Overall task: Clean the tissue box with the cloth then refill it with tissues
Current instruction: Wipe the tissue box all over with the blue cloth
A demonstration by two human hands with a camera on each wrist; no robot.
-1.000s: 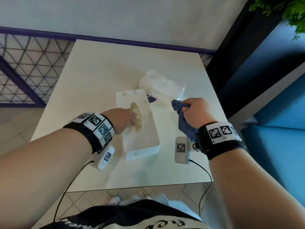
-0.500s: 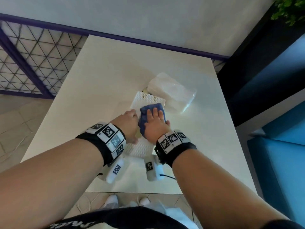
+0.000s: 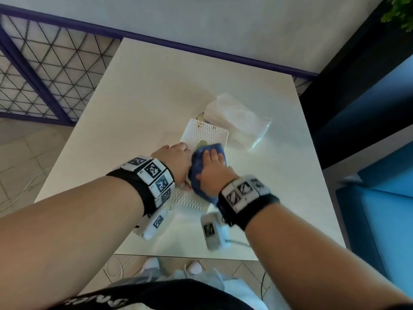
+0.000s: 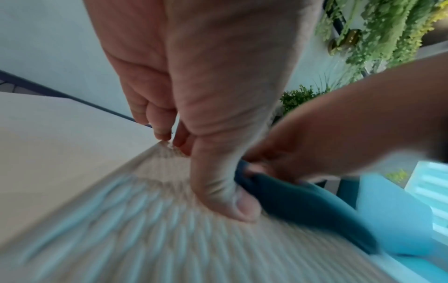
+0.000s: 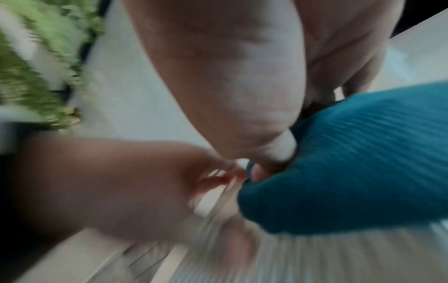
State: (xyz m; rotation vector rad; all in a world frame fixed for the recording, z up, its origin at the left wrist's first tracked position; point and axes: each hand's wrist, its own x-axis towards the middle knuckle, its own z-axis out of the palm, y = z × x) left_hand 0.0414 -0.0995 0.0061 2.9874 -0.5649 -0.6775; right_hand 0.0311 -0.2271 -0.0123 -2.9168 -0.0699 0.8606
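Note:
A white tissue box with a ribbed, dotted top lies mid-table. My left hand grips its left side, the thumb pressed on the top and the fingers curled over the edge. A blue cloth lies on the box top beside the yellowish slot. My right hand presses flat on it with straight fingers. In the right wrist view the cloth bunches under the palm. A clear pack of white tissues lies just behind the box on the right.
The white table stands against a pale wall with a purple rail. A blue seat is at the right, a metal grid fence at the left. Green plants hang at the far right.
A second ago my right hand held the bunched cloth right of the box; now it presses the cloth on the box top. My left hand moved from the slot to the box's left side.

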